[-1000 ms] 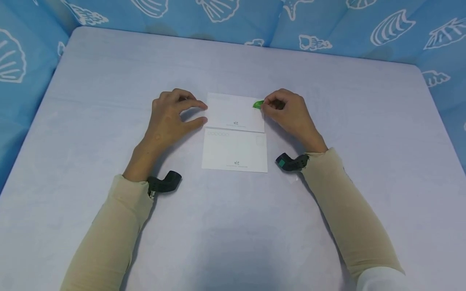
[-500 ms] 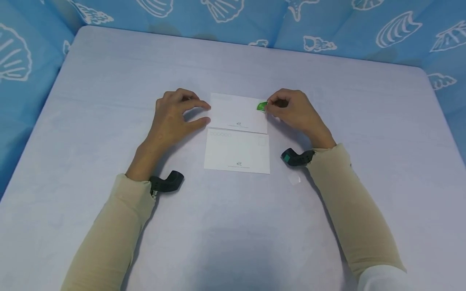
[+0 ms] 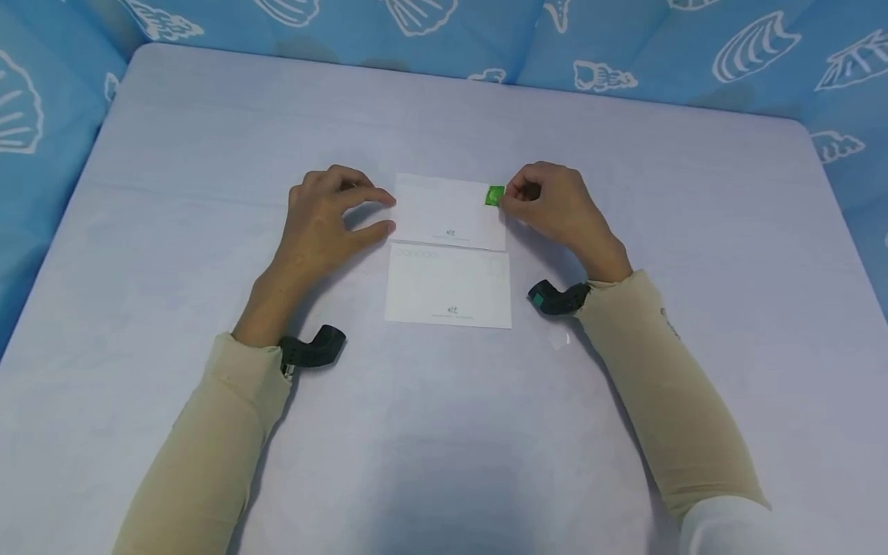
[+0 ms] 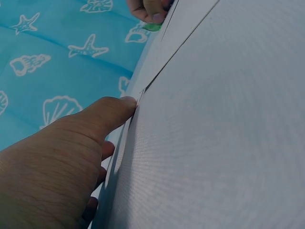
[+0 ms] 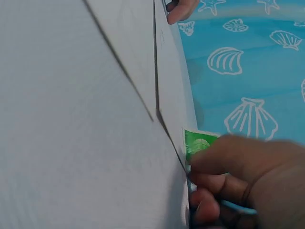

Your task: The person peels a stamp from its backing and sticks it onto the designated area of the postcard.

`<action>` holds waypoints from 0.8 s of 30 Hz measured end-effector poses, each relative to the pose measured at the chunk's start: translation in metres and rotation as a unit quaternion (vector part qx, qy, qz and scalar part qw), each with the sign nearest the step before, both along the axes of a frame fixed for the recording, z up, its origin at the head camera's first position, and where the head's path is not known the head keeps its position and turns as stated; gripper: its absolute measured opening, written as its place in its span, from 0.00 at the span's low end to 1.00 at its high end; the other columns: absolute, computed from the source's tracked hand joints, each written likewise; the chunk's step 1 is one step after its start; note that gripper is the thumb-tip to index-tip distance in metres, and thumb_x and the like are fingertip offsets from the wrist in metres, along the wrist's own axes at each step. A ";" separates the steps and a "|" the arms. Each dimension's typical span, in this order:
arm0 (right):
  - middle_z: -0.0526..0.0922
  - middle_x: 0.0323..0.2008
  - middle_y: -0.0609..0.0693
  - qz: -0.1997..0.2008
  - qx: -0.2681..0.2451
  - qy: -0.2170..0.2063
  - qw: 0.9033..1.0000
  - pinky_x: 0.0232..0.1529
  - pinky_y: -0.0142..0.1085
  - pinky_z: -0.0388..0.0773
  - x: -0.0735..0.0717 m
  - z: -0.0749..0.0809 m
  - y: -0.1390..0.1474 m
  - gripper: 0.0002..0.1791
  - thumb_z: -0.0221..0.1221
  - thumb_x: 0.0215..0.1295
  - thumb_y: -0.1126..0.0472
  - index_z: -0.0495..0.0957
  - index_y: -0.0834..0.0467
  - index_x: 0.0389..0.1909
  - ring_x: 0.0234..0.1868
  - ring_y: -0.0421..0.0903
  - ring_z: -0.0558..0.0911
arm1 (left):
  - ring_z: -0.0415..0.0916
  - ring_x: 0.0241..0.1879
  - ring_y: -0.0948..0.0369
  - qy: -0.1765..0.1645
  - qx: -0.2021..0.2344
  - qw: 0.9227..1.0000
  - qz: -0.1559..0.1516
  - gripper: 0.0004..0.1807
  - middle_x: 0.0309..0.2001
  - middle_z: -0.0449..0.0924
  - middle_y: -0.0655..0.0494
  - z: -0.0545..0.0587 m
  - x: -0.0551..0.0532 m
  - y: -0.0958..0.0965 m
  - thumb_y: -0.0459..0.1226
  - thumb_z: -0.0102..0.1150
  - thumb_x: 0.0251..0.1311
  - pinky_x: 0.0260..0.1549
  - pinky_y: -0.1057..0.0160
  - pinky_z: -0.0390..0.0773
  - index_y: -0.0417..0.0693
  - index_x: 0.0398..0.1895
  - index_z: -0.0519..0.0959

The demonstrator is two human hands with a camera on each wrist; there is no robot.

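In the head view, two white postcards lie one above the other: the upper postcard (image 3: 444,208) and the lower postcard (image 3: 447,285), their long edges almost meeting. My left hand (image 3: 326,216) rests at the upper postcard's left edge, thumb and index finger spread apart with their tips right at it. My right hand (image 3: 555,204) pinches a small green stamp (image 3: 495,196) between thumb and fingers, over the upper postcard's top right corner. White perforated edging and a pale round design show on the stamp (image 5: 200,141) in the right wrist view; part of it is hidden by the thumb.
A small clear piece of film (image 3: 560,339) lies on the white tabletop (image 3: 444,401) below the right wrist. Black wrist cameras sit on both sleeves. Blue cloth with white shells (image 3: 416,38) hangs behind the table.
Within the right hand's pinch, the green stamp has turned from a tilted, partly hidden sliver to nearly square with the upper postcard's corner. My left hand stays at the postcard's left edge.
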State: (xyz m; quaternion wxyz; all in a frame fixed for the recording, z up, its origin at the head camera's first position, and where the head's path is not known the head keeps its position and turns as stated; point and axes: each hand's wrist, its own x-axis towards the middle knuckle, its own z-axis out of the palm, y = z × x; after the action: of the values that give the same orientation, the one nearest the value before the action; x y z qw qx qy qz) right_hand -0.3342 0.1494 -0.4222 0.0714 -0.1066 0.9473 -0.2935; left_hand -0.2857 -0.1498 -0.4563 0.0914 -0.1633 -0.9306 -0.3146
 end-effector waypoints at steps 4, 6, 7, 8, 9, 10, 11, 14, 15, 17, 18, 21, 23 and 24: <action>0.72 0.33 0.49 -0.004 0.000 -0.002 1.000 0.31 0.35 0.68 -0.001 0.000 0.002 0.09 0.59 0.58 0.53 0.77 0.56 0.33 0.33 0.44 0.70 | 0.61 0.53 0.53 0.001 0.001 1.000 0.000 0.14 0.50 0.70 0.58 0.002 0.000 0.001 0.48 0.63 0.52 0.52 0.51 0.55 0.62 0.43 0.82; 0.72 0.34 0.49 -0.003 -0.009 -0.008 1.000 0.32 0.35 0.68 -0.001 0.000 0.004 0.10 0.58 0.59 0.52 0.77 0.55 0.35 0.34 0.44 0.70 | 0.61 0.54 0.53 -0.001 0.000 1.000 0.001 0.14 0.50 0.70 0.58 0.002 0.000 0.001 0.48 0.64 0.52 0.52 0.51 0.54 0.62 0.43 0.82; 0.72 0.34 0.49 -0.001 -0.017 -0.013 1.000 0.33 0.35 0.68 0.000 -0.001 0.006 0.11 0.58 0.60 0.51 0.77 0.54 0.36 0.34 0.44 0.70 | 0.61 0.54 0.53 -0.002 -0.001 1.000 0.002 0.14 0.50 0.70 0.58 0.002 0.000 0.001 0.48 0.64 0.52 0.52 0.51 0.54 0.62 0.43 0.82; 0.72 0.35 0.49 0.002 -0.025 -0.016 1.000 0.35 0.36 0.67 0.001 -0.002 0.008 0.11 0.57 0.61 0.51 0.76 0.54 0.37 0.35 0.44 0.69 | 0.61 0.54 0.53 -0.003 -0.002 1.000 0.002 0.14 0.50 0.70 0.57 0.002 0.001 0.001 0.48 0.64 0.52 0.52 0.51 0.54 0.62 0.43 0.82; 0.72 0.35 0.49 0.005 -0.035 -0.016 0.999 0.36 0.36 0.67 0.001 -0.004 0.010 0.11 0.57 0.61 0.51 0.76 0.54 0.38 0.35 0.44 0.69 | 0.61 0.54 0.53 -0.005 -0.003 1.000 0.003 0.14 0.50 0.70 0.57 0.002 0.001 0.001 0.48 0.64 0.52 0.52 0.51 0.54 0.62 0.43 0.82; 0.72 0.36 0.48 0.010 -0.043 -0.013 0.999 0.37 0.36 0.66 0.001 -0.006 0.011 0.11 0.56 0.62 0.51 0.76 0.53 0.39 0.35 0.44 0.69 | 0.61 0.54 0.53 -0.005 -0.003 1.000 0.004 0.14 0.50 0.70 0.57 0.002 0.001 0.001 0.48 0.64 0.52 0.52 0.51 0.54 0.62 0.43 0.82; 0.71 0.36 0.48 0.014 -0.051 -0.009 0.999 0.37 0.36 0.66 0.002 -0.008 0.013 0.11 0.55 0.62 0.52 0.76 0.53 0.40 0.35 0.44 0.69 | 0.60 0.54 0.53 -0.006 -0.004 1.000 0.005 0.14 0.50 0.70 0.57 0.003 0.001 0.000 0.48 0.64 0.52 0.52 0.51 0.54 0.62 0.43 0.82; 0.70 0.36 0.46 0.034 -0.058 0.029 0.997 0.37 0.34 0.65 0.004 -0.014 0.014 0.09 0.54 0.64 0.54 0.75 0.52 0.41 0.35 0.42 0.68 | 0.60 0.54 0.53 -0.005 -0.005 1.000 0.007 0.14 0.51 0.70 0.57 0.002 0.000 -0.001 0.48 0.63 0.52 0.52 0.51 0.54 0.62 0.43 0.82; 0.71 0.36 0.45 0.039 -0.059 0.051 0.996 0.37 0.33 0.66 0.005 -0.016 0.014 0.09 0.54 0.64 0.54 0.76 0.52 0.41 0.34 0.40 0.69 | 0.60 0.54 0.53 -0.005 -0.005 1.000 0.007 0.14 0.51 0.70 0.57 0.002 0.000 -0.002 0.48 0.63 0.52 0.52 0.51 0.54 0.62 0.43 0.82; 0.72 0.37 0.44 0.050 -0.070 0.107 0.991 0.37 0.32 0.68 0.007 -0.018 0.014 0.09 0.54 0.64 0.55 0.78 0.53 0.40 0.34 0.38 0.70 | 0.61 0.54 0.52 -0.004 -0.005 1.000 0.009 0.14 0.51 0.70 0.57 0.002 0.001 -0.002 0.49 0.63 0.52 0.52 0.51 0.55 0.62 0.43 0.82; 0.73 0.37 0.44 0.055 -0.080 0.138 0.986 0.36 0.32 0.69 0.009 -0.018 0.014 0.09 0.54 0.64 0.56 0.79 0.53 0.40 0.34 0.38 0.71 | 0.61 0.54 0.52 -0.004 -0.004 1.000 0.009 0.14 0.50 0.70 0.57 0.001 0.001 -0.002 0.49 0.64 0.52 0.51 0.51 0.55 0.62 0.43 0.82; 0.77 0.41 0.44 0.068 -0.109 0.223 0.966 0.38 0.34 0.72 0.014 -0.017 0.015 0.10 0.53 0.64 0.60 0.81 0.54 0.41 0.38 0.38 0.74 | 0.61 0.54 0.53 -0.001 0.000 1.000 0.008 0.14 0.50 0.70 0.57 0.001 0.001 -0.001 0.48 0.64 0.52 0.51 0.51 0.55 0.62 0.43 0.82; 0.78 0.45 0.44 0.086 -0.111 0.256 0.956 0.43 0.35 0.72 0.019 -0.015 0.017 0.11 0.53 0.64 0.63 0.81 0.55 0.43 0.45 0.39 0.74 | 0.61 0.53 0.53 0.001 0.003 1.000 0.006 0.14 0.50 0.70 0.58 0.000 0.001 0.001 0.49 0.64 0.51 0.51 0.51 0.55 0.63 0.42 0.82; 0.78 0.47 0.45 0.099 -0.108 0.267 0.952 0.47 0.35 0.71 0.022 -0.015 0.018 0.12 0.53 0.64 0.64 0.81 0.55 0.45 0.49 0.40 0.74 | 0.61 0.53 0.53 0.002 0.005 1.000 0.004 0.14 0.49 0.70 0.58 0.000 0.001 0.001 0.49 0.64 0.51 0.51 0.51 0.55 0.63 0.42 0.82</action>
State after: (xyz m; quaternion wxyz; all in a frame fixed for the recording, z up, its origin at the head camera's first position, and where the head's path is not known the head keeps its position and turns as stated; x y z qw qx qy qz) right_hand -0.3123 0.1678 -0.4371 -0.1675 -0.2817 0.8788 -0.3467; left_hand -0.2849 -0.1484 -0.4561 0.0954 -0.1595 -0.9297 -0.3181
